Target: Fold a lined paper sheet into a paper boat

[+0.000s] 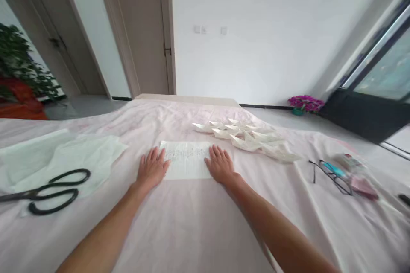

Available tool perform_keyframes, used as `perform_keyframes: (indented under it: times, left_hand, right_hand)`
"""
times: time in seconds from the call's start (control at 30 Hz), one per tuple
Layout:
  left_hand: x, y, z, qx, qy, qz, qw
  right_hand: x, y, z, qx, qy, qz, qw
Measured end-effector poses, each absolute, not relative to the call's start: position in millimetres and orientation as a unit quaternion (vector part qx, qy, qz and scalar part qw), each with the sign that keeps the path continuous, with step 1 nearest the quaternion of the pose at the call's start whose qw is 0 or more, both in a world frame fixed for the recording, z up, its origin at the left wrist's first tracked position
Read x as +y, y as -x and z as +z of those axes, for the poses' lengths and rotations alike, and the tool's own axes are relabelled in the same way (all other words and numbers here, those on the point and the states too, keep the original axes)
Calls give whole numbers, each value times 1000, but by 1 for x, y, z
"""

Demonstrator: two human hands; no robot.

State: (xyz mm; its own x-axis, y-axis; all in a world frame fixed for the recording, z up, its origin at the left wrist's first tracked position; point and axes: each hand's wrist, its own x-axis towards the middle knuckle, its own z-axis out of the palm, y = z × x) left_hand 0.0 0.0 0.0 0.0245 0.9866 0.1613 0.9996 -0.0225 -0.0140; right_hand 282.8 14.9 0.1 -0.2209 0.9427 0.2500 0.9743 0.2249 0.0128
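Note:
A white rectangular sheet of paper (187,166) with faint writing or print lies flat on the pink-and-white cloth (188,217). My left hand (152,167) rests flat at its left edge, fingers spread. At the right edge lies my right hand (220,163), palm down with its fingers stretched out. Neither hand grips anything. Just beyond my right hand, several folded paper boats (250,141) stand close together in rows.
On the left, black-handled scissors (48,193) lie on thin whitish sheets (86,153). To the right are eyeglasses (333,175), a pink item (363,187) and a small box (349,162). Beyond the cloth stand a door (141,30) and purple flowers (306,103).

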Motion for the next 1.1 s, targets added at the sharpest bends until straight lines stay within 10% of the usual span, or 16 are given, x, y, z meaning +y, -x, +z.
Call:
perform_keyframes:
  times: [0.4,1.1]
  left_hand:
    - [-38,-49,20,-429,874,-179,142]
    - [-41,-67,24,-496,861,-107,28]
  right_hand:
    - [6,-287,6,-767,630,-47,111]
    - [-6,-297,24,-803,540,38,249]
